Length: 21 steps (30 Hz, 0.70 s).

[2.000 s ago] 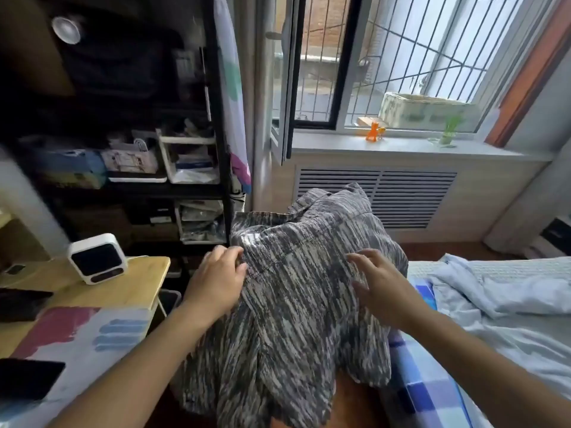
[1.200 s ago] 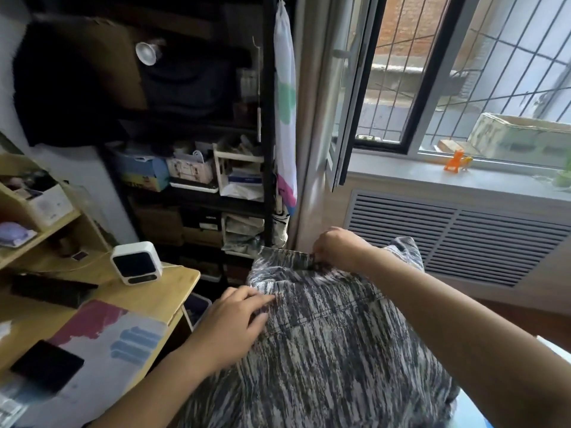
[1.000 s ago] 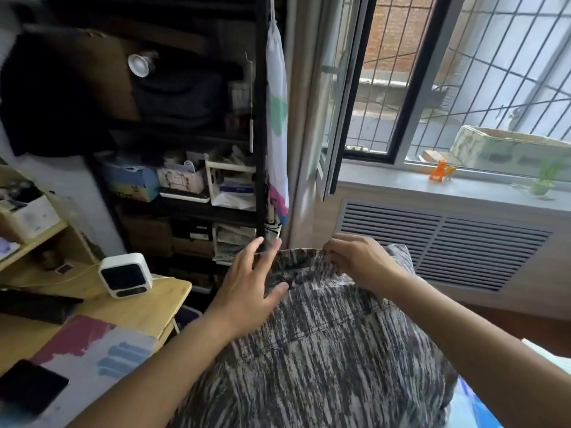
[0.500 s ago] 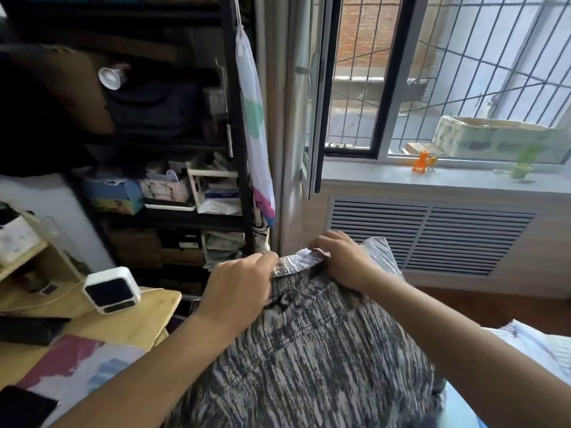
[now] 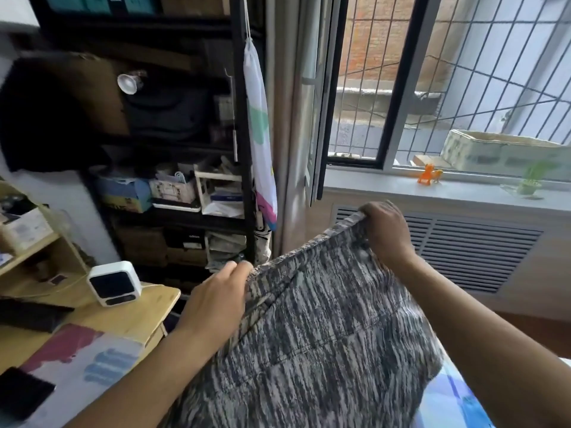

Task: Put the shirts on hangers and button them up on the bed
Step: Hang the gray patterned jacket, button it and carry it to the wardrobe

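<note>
shirt: grey-and-black streaky patterned shirt [image 5: 324,335], held up in the air in front of the person, top edge stretched on a slant between the two hands, the rest hanging down toward the bottom of the view. Not lying on the bed yet.

left hand: left hand [image 5: 216,301] has its fingers curled over the lower end of that top edge, pinching the cloth, just past the corner of the counter [image 5: 133,316].

right hand: right hand [image 5: 384,233] is higher up, in front of the radiator grille [image 5: 469,251], fingers folded round the other end of the edge. So both hands are closed on fabric, nothing loose.

how it'll handle: looks soft and floppy, light, sags between the grips. My guess is it won't hold any shape on its own, so one-handed it'd just bunch up. Not fragile, not slippery-looking.

where to grab: I'd stay on the hemmed edge or the seam, that's the firmest bit. For the hanger, you'd want the collar and shoulders, and I honestly can't tell which edge of the shirt this is.

hanger: can't see one anywhere in view.

bed: only a bit of blue checked sheet [image 5: 448,400] shows at the lower right, under the shirt's hanging side.

other stuff: little white cube gadget [image 5: 114,284] on the counter, black shelf unit [image 5: 241,149] behind it.
</note>
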Available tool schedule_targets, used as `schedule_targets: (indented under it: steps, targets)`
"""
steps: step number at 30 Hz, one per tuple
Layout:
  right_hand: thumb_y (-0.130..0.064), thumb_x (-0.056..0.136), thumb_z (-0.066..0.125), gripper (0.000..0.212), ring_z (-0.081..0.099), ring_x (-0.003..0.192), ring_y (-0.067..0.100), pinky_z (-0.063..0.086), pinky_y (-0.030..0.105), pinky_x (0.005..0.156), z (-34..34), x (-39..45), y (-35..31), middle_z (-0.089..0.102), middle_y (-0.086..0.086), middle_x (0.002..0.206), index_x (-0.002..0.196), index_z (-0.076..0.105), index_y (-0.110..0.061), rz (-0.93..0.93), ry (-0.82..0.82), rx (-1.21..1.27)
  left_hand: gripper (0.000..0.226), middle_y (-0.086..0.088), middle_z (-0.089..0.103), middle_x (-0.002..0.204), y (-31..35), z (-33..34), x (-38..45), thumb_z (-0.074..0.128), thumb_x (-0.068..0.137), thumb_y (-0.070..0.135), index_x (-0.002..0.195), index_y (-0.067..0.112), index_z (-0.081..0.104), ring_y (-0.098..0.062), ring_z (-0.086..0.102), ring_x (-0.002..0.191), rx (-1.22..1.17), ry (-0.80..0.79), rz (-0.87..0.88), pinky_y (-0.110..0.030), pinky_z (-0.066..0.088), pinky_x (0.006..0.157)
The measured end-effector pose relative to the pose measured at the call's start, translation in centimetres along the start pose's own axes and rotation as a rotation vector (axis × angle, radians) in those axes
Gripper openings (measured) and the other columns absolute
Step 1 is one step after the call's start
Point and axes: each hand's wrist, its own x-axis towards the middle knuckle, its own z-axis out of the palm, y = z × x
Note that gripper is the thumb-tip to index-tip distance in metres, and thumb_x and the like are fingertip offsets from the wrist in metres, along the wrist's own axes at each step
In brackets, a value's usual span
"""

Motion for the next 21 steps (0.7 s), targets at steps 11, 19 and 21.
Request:
schedule_targets:
  steps: [11,19,21]
  targets:
    - [-0.001,0.079,0.077,0.036,0.058,0.065,0.03,0.044,0.034,0.05,-7.6,-13.1,3.8,0.056,0.005,0.087,0.111,0.061,-0.01,-0.447,-0.113,-0.178,0.036,0.006,0.053,0.071,-0.8,0.2,-5.5,0.081,0.076,0.03,0.094,0.025,0.051,-0.027,0.065,0.058,0.215,-0.088,0.221,-0.027,0.026,0.044]
    - [-0.045,0.101,0.044,0.041,0.056,0.068,0.031,0.039,0.034,0.056,-5.4,-17.9,1.5,0.056,0.001,0.074,0.078,0.053,-0.013,0.063,0.028,-0.009,0.012,0.001,0.053,0.054,0.9,-0.4,-9.3,0.053,0.105,0.029,0.093,0.031,0.058,-0.018,0.058,0.054,-0.35,-0.105,-0.034,-0.04,0.041,0.051]
    - [-0.044,0.102,0.041,0.041,0.055,0.066,0.033,0.034,0.033,0.054,-5.5,-19.8,1.0,0.052,-0.001,0.072,0.076,0.047,-0.014,0.097,0.002,-0.066,0.015,0.005,0.061,0.059,1.4,-0.6,-11.2,0.053,0.105,0.029,0.095,0.039,0.058,-0.013,0.05,0.043,-0.44,-0.204,0.002,-0.033,0.033,0.046]
